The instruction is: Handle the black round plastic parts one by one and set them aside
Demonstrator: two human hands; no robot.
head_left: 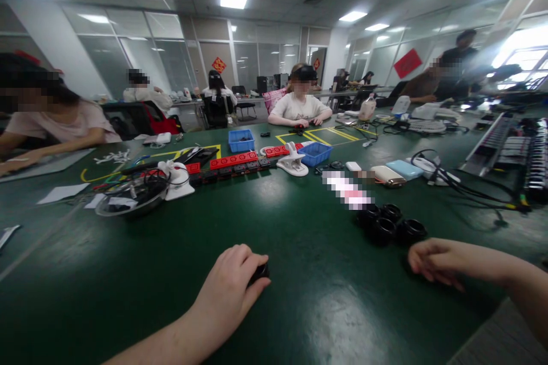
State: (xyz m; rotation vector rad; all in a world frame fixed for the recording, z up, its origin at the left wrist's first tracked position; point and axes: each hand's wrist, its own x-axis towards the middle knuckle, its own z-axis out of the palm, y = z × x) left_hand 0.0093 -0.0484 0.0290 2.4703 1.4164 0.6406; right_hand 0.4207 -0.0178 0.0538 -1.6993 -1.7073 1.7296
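My left hand (233,276) rests low over the green table, closed on a small black round part (259,274). Thumb and fingers wrap round this part, so most of it is hidden. To the right, my right hand (436,259) hovers just above the tabletop with its fingers loosely bent and apart, and nothing shows in them. Just beyond it stands a cluster of several black ring-shaped parts (411,231), hollow at the top. The hand is close to the nearest ring; whether it touches is unclear.
Red and black modules (233,159) form a row across the table, near a blue bin (317,153) and a white clip stand (293,162). A metal bowl (128,210) of cables lies left. A power bank (387,175) and cables lie right. Co-workers (300,105) sit around.
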